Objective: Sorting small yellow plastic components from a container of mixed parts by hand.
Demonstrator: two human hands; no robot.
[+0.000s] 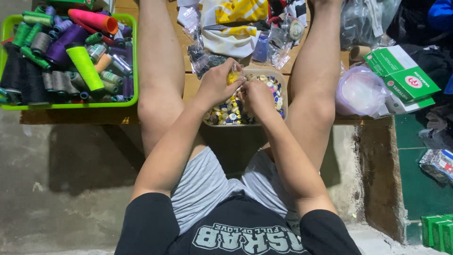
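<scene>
While both hands work over the tray (279, 75), I read the left hand (218, 82) as pinching a small yellow piece (232, 77) between thumb and fingers at the tray's far left edge. The right hand (258, 96) is curled, fingertips down among the bobbins (231, 112); whether it pinches anything, I cannot tell.

The tray lies on the wooden platform (71, 116) between the person's knees, just far of the grey shorts (200, 182).

Procedure, as I judge it: keep the yellow piece directly above the tray so a slip drops it back inside. Hold the pinch light. Keep the right hand low to steady the heap, so nothing spills over the near rim.

Count:
- Tray: one, holding small bobbins too many and too small to count.
- Green basket (134, 61): one, far left, packed with thread cones; I cannot count them exactly.
- Green boxes (401, 78): at least two, stacked at right.
- Plastic bag (358, 92): one, beside those boxes.
- Yellow-and-white cloth (233, 23): one, far of the tray.
</scene>
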